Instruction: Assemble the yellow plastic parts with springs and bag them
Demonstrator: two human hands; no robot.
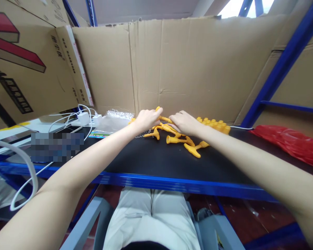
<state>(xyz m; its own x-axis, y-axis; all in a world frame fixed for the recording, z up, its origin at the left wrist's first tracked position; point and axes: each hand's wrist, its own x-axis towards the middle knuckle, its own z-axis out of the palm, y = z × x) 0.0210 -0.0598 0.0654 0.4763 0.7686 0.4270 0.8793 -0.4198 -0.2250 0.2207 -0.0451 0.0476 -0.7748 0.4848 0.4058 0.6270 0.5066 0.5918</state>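
Observation:
Over the far part of the black tabletop [146, 159], my left hand [147, 119] is closed round the handle end of a yellow plastic T-handled piece [166, 119]. At the other end of its ridged shaft is my right hand [184, 123], fingers curled on it; the hand hides that end. Below them lie more yellow parts: a short T-shaped piece [155, 134], a tube-like piece [176, 140] and a larger T-handled piece [194, 150]. Behind my right wrist sits a yellow studded block [216, 125]. Thin metal chain [147, 132] shows near the short T-piece.
Clear plastic packaging [112, 121] lies left of my hands. White chargers [83, 118] and cables stand further left. A red plastic bag [289, 142] lies at the right. Cardboard [198, 69] walls the back, and a blue metal edge [159, 181] runs along the front.

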